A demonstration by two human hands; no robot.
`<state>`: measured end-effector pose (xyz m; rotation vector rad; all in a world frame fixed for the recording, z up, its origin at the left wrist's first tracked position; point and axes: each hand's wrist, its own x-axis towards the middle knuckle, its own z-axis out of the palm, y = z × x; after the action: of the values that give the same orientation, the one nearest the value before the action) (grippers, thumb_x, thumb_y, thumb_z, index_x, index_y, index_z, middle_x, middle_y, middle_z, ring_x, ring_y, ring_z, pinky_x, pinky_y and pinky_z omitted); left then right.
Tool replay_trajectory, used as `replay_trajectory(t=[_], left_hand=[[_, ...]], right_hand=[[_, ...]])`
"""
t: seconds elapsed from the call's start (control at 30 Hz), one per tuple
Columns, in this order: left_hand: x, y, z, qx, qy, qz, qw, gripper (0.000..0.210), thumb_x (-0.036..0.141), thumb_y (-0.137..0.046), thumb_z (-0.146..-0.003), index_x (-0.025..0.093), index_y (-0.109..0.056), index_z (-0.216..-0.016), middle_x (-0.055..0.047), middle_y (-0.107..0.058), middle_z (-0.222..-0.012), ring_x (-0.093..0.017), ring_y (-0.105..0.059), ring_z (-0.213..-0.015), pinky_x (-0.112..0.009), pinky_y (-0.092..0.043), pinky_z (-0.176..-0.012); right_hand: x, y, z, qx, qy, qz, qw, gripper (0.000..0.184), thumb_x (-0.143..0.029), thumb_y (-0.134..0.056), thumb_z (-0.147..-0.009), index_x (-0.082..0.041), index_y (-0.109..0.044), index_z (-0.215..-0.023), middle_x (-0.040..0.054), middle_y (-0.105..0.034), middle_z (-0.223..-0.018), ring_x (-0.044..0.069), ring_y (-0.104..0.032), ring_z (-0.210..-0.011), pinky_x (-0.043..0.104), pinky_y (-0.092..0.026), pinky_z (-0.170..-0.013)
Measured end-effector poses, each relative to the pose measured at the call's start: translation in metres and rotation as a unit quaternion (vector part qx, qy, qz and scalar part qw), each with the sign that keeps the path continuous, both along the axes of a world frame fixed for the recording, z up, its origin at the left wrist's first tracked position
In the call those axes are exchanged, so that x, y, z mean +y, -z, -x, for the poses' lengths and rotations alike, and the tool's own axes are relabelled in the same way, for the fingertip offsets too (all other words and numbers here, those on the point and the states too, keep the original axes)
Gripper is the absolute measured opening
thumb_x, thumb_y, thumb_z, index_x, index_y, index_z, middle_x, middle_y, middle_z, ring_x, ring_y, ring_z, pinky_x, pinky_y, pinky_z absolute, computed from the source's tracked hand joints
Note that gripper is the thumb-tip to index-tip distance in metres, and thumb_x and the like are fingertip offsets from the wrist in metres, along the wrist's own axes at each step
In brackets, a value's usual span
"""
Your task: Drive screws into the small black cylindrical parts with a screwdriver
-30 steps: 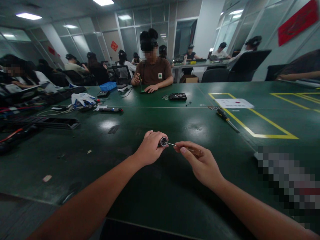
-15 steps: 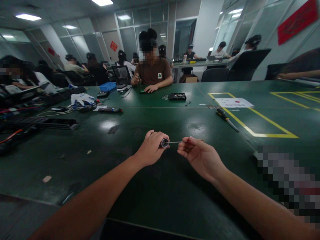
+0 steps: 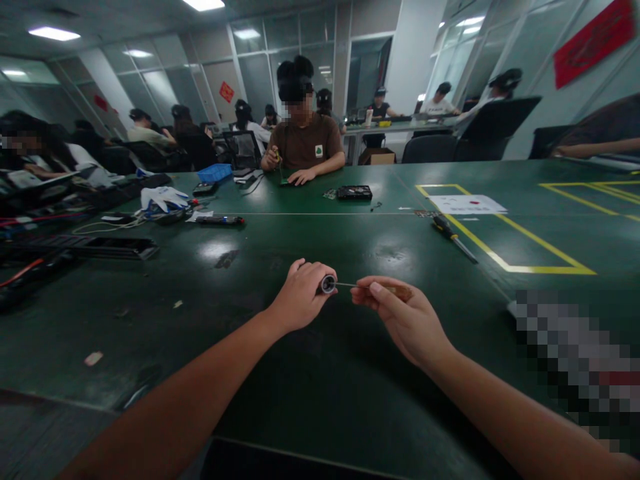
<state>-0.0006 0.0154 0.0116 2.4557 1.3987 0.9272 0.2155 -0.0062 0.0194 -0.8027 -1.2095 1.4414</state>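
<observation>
My left hand [image 3: 303, 293] is wrapped round a dark cylindrical thing [image 3: 328, 285], whose round open end with a pale rim faces right and toward me. Its other end is hidden in my palm. In my right hand [image 3: 400, 310] I pinch a screwdriver [image 3: 397, 291] by its brownish handle. The thin metal shaft points left, and its tip meets the open end of the cylinder; how far it reaches inside I cannot tell. Both hands are held above the green table [image 3: 300, 393].
A black-and-yellow screwdriver [image 3: 454, 238] and a white sheet [image 3: 469, 205] lie right. White gloves [image 3: 163, 200], a dark pen-like tool [image 3: 219, 220] and cables are left. Across the table a person [image 3: 306, 143] works by a black device [image 3: 355, 193]. A blurred-out object [image 3: 575, 360] is near right.
My right hand has turned, its fingers and thumb shifting on the screwdriver so that more of the handle shows. The left hand and the cylinder stay almost in place.
</observation>
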Motion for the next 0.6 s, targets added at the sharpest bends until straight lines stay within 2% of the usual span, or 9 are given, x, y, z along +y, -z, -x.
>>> replay_trajectory(t=[0.27,0.47,0.6], left_hand=[[-0.0017,-0.0026,-0.0011,0.005,-0.003,0.002,1.000,0.010,0.022,-0.062,-0.094,0.023,-0.057,-0.102,0.000,-0.067,-0.100,-0.021,-0.061,-0.100,-0.055,-0.029,-0.116],[-0.0025,-0.0056,-0.0001,0.026,-0.003,-0.001,1.000,0.007,0.019,-0.059,-0.095,0.023,-0.058,-0.100,0.000,-0.067,-0.099,-0.021,-0.060,-0.099,-0.055,-0.028,-0.117],[-0.0012,-0.0045,0.0006,0.019,-0.010,-0.006,1.000,0.008,0.018,-0.060,-0.094,0.023,-0.059,-0.099,0.000,-0.066,-0.098,-0.021,-0.060,-0.099,-0.056,-0.027,-0.118]], right_hand=[[-0.0010,0.0029,0.0001,-0.020,-0.012,-0.013,1.000,0.021,-0.039,-0.079,-0.086,-0.024,-0.081,-0.100,0.0068,-0.080,-0.095,0.024,-0.072,-0.094,0.045,-0.053,-0.096],[0.0040,-0.0036,0.0003,0.076,-0.023,0.062,0.995,0.016,-0.037,-0.080,-0.083,-0.021,-0.079,-0.084,0.0059,-0.076,-0.081,0.022,-0.070,-0.080,0.042,-0.055,-0.084],[0.0046,-0.0055,-0.0007,0.081,-0.007,0.056,0.995,0.015,-0.036,-0.082,-0.081,-0.022,-0.080,-0.085,0.0058,-0.076,-0.082,0.022,-0.070,-0.083,0.042,-0.056,-0.085]])
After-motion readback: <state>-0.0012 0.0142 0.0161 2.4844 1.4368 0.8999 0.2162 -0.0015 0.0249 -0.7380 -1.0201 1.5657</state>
